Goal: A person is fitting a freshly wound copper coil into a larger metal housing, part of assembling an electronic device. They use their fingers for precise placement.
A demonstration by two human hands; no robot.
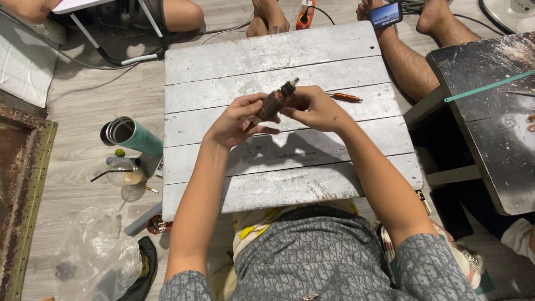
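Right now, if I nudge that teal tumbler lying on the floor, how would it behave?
The teal tumbler lies on its side, so it would probably roll. It looks rigid, likely metal, so unlikely to flex. Rolling, it might bump the clear cup close by.

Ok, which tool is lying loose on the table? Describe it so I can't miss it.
On the grey plank table, look just past the right hand. A small screwdriver lies flat on the boards. Its orange handle sets it apart from the brown cylindrical part both hands hold.
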